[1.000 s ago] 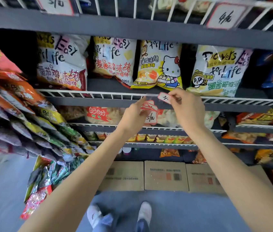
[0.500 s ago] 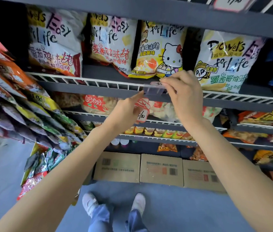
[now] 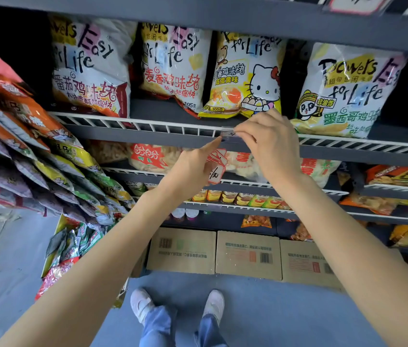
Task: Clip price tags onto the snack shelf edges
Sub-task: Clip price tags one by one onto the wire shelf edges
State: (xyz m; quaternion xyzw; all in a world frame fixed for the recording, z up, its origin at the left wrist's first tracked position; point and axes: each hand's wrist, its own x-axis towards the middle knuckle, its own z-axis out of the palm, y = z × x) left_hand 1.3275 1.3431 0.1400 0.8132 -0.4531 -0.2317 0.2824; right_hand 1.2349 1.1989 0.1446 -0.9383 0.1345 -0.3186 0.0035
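Head view looks down along a snack rack of grey metal shelves, each fronted by a low white wire rail (image 3: 148, 122). Glossy, crinkled plastic snack bags (image 3: 90, 68) stand upright on the shelf at hand height, printed in white, yellow and red; one yellow bag carries a cartoon cat (image 3: 248, 78). At the far left, foil packets (image 3: 22, 136) in orange, purple and yellow-green hang in an overlapping, slanting row. Lower shelves carry flat packets and small tubs, and three matt brown cardboard boxes (image 3: 248, 254) sit side by side on the blue-grey floor under the rack. White shoes (image 3: 142, 304) and blue trouser legs show at the bottom edge.

A small price tag (image 3: 228, 134), white with a red border and set in a clear plastic clip, sits at the front edge of the shelf (image 3: 122, 136) just below the cat bag, against the wire rail. The right hand (image 3: 270, 144) covers most of it, its fingers curled over the rail and pinching the tag, so the grip is closed on the tag. The left hand (image 3: 193, 169) points its index finger up to touch the clip's left end, while its other fingers curl around a small bundle of spare tags (image 3: 216, 169), red-bordered white cards that hang below the palm.
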